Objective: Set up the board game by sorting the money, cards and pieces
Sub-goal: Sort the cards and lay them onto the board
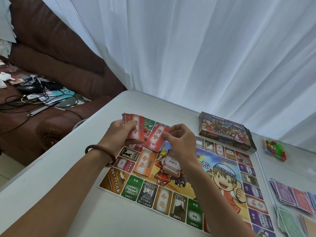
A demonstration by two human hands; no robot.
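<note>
A colourful game board (186, 190) lies flat on the white table (51, 185). Above its far left corner, my left hand (118, 134) grips a fanned stack of red cards (135, 127). Beside it, my right hand (181, 142) pinches a single red card (154, 139) by its edge over the board. An orange card pile (145, 162) sits on the board beneath, and a smaller pinkish card pile (171, 165) lies under my right wrist.
The game box (225, 130) stands open at the board's far side. A clear bag of plastic pieces (275, 149) lies to its right. Sorted stacks of play money (294, 207) cover the right table edge. A brown sofa (51, 65) with cables is left, white curtain behind.
</note>
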